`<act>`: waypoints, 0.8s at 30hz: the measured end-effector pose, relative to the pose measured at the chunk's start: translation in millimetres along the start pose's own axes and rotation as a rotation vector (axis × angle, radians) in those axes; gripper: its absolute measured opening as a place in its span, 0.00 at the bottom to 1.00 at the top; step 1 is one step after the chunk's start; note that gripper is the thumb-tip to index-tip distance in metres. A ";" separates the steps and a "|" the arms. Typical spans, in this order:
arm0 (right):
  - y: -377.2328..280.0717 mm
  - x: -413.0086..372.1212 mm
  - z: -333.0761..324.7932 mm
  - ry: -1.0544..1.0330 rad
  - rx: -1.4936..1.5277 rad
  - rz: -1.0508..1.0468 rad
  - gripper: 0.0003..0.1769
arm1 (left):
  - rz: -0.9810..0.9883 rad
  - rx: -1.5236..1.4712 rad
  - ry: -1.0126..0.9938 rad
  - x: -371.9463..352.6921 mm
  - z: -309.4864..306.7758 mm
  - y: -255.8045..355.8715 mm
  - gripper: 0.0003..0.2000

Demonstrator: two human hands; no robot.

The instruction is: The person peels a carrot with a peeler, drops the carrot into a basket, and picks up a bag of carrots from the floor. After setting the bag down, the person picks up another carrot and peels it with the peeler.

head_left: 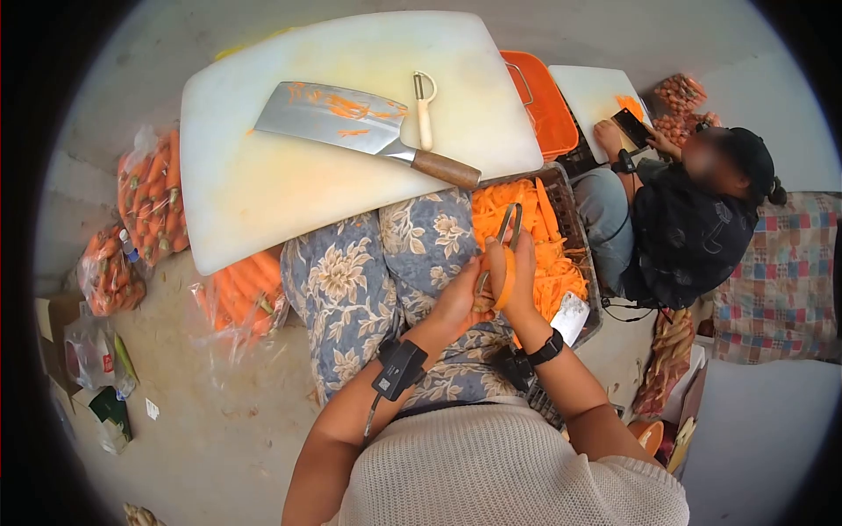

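Head view: both hands peeled a carrot over a crate.
Left hand (pixel 458 305) gripped a metal peeler (pixel 507 221); right hand (pixel 524 279) was closed around the carrot (pixel 508 279), touching the left. Just beyond them sat the crate (pixel 570 210) of carrot strips; farther ahead, a cleaver (pixel 351 123) lay on a white board (pixel 263 193).

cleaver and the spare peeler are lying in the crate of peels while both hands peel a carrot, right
No. The head view shows the cleaver and spare peeler on the white cutting board, not in the crate. The left hand and right hand do peel a carrot.
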State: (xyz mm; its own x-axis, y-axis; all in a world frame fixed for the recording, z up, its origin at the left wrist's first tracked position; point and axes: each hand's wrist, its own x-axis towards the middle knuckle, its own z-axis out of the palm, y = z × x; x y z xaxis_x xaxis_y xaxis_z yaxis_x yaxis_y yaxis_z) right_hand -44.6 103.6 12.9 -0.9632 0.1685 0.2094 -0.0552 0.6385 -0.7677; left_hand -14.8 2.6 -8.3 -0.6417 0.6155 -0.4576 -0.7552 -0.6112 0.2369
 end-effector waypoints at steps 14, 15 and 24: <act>52.6 34.3 0.8 -0.032 0.003 0.252 0.18 | 0.012 0.385 0.109 5.4 0.9 -4.8 0.21; 60.5 36.1 4.3 -0.020 -0.076 0.223 0.20 | -0.002 0.346 0.108 6.0 0.5 -4.2 0.20; 103.9 57.7 16.3 0.064 0.047 0.362 0.21 | -0.063 0.254 0.098 0.3 2.8 0.1 0.15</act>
State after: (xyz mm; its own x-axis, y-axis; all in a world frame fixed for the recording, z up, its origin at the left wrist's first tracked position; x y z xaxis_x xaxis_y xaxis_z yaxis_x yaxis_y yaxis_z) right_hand -110.2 167.4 -64.7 -0.9042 0.4247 -0.0450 0.2729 0.4935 -0.8258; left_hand -15.5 4.0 -6.1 -0.5860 0.5897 -0.5557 -0.8103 -0.4215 0.4071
